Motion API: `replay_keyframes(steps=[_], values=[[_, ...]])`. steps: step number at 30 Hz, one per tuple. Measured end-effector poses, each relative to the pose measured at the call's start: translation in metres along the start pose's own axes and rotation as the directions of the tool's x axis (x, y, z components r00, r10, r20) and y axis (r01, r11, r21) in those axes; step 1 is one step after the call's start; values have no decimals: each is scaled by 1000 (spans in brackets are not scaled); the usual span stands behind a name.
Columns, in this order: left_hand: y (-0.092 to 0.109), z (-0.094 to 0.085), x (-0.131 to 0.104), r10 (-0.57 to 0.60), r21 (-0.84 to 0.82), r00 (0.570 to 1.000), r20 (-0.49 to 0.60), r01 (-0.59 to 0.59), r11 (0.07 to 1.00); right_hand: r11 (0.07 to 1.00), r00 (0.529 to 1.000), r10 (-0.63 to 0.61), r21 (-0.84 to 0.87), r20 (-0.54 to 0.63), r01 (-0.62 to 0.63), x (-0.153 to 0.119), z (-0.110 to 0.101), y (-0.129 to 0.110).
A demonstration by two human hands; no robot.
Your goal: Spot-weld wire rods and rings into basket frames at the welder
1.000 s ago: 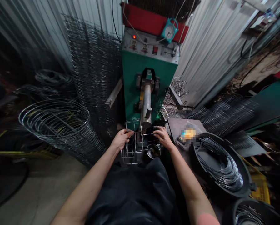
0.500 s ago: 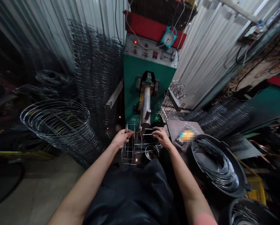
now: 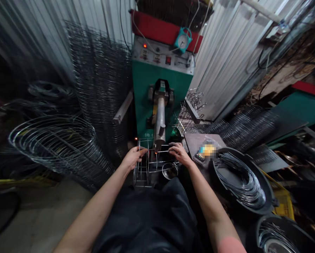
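Observation:
My left hand (image 3: 134, 157) is closed on the upper part of a small wire rack (image 3: 141, 175), whose bars hang below my fingers. On the other side, my right hand (image 3: 179, 153) pinches a thin wire piece (image 3: 164, 149) that runs left to the tip of the spot welder (image 3: 144, 98). The welder's round metal arm (image 3: 160, 123) points down between my hands. An orange glow shows at its tip, where the wires meet. Below my right hand is a round metal bowl (image 3: 170, 171).
Tall stacks of wire rings (image 3: 99, 70) and a large wire basket (image 3: 54, 140) stand at left. At right, a small table (image 3: 191, 138) holds a calculator (image 3: 200, 156). Black tubs (image 3: 270, 189) with wire hoops (image 3: 252, 189) stand beside me. Corrugated sheeting (image 3: 220, 52) forms the wall.
The view has shifted slightly, so the machine sits a little further left. An orange glow now shows at the welder's tip. Both hands keep their holds.

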State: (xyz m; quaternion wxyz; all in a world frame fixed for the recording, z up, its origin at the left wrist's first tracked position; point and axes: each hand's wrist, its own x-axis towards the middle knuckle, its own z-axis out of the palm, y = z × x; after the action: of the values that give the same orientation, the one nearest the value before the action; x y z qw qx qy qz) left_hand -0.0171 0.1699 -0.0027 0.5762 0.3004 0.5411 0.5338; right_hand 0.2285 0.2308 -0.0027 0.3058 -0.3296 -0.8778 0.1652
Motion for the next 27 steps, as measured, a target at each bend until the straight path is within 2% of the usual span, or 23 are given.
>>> replay_keyframes(steps=[5, 9, 15, 19, 23, 27], values=[[4, -2, -7, -27, 71, 999, 41, 24, 997, 1000, 1000, -9, -22, 11, 9, 0, -2, -6], [8, -1, -12, -45, 99, 999, -26, 47, 994, 997, 1000, 23, -72, 14, -22, -1, -3, -12], [8, 6, -17, -7, 71, 999, -42, 10, 997, 992, 998, 48, -114, -26, -51, -3, -2, -17], [3, -1, -24, 20, 125, 1000, -3, -19, 992, 991, 999, 29, -131, -24, -32, -11, 1, -22], [-3, -16, -53, -7, 219, 1000, -20, 11, 976, 994, 999, -45, -99, -4, 45, -33, 7, -47], [-5, -43, -97, -56, 145, 996, -63, 65, 987, 996, 992, -78, 40, -99, 83, -67, -3, -81]])
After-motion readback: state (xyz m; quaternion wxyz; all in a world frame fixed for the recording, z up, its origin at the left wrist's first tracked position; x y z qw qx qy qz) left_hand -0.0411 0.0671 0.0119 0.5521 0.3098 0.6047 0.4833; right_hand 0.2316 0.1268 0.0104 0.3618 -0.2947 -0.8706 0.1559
